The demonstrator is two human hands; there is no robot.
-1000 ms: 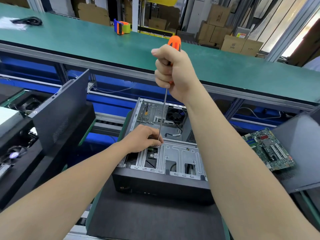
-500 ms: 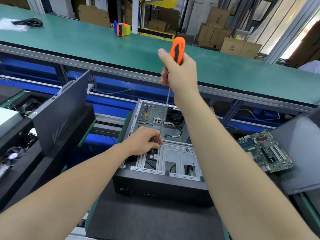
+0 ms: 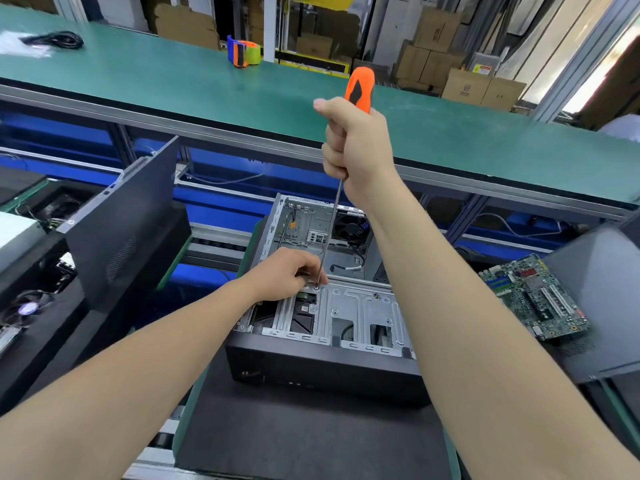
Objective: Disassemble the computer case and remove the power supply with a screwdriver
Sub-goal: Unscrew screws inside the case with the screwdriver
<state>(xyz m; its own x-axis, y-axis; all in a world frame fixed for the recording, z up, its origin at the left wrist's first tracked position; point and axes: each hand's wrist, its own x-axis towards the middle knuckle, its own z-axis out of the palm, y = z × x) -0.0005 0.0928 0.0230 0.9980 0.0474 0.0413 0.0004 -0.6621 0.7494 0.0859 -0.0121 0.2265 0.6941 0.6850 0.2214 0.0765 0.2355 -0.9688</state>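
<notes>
An open black computer case (image 3: 322, 368) lies on a dark mat, its silver drive bracket (image 3: 360, 313) facing up. My right hand (image 3: 356, 147) is shut on the orange handle of a long screwdriver (image 3: 360, 88), held upright. The thin shaft runs down to a screw near the bracket's back left corner. My left hand (image 3: 284, 275) rests on the case's left side with its fingertips pinched around the shaft's tip. A fan (image 3: 349, 230) sits at the case's back. The power supply is not clearly visible.
A black side panel (image 3: 121, 223) leans upright at the left. A green motherboard (image 3: 533, 296) lies on another dark panel at the right. A long green bench (image 3: 173, 84) runs behind, with a tape dispenser (image 3: 242, 51) and a black cable (image 3: 55, 39) on it.
My right hand has shifted its grip on the handle, so more of the orange shows above the fist. My left hand stays at the shaft's tip.
</notes>
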